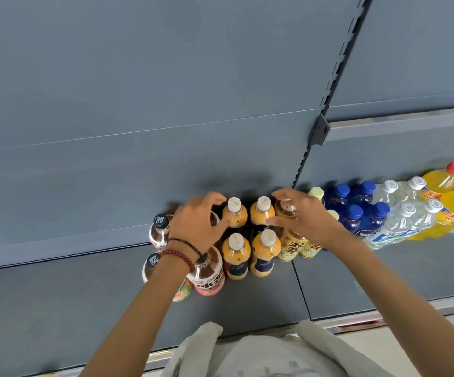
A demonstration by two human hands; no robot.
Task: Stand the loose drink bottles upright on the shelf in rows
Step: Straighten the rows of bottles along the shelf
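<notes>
Left hand (197, 223): curling over a mostly hidden brown bottle (214, 218), just right of the black-capped dark tea bottles (160, 231); whether it is clamping, I cannot tell.
Between the hands: four squat orange plastic juice bottles with white caps (236, 253) are standing upright in two rows on the grey metal shelf (84, 308).
Right hand (306, 217): pinching the top of an amber clear-plastic tea bottle (285, 210).
Doing it well: probably by settling that bottle upright, lining it up behind the yellow-labelled bottles (292, 246) under the wrist without nudging the juice.
</notes>
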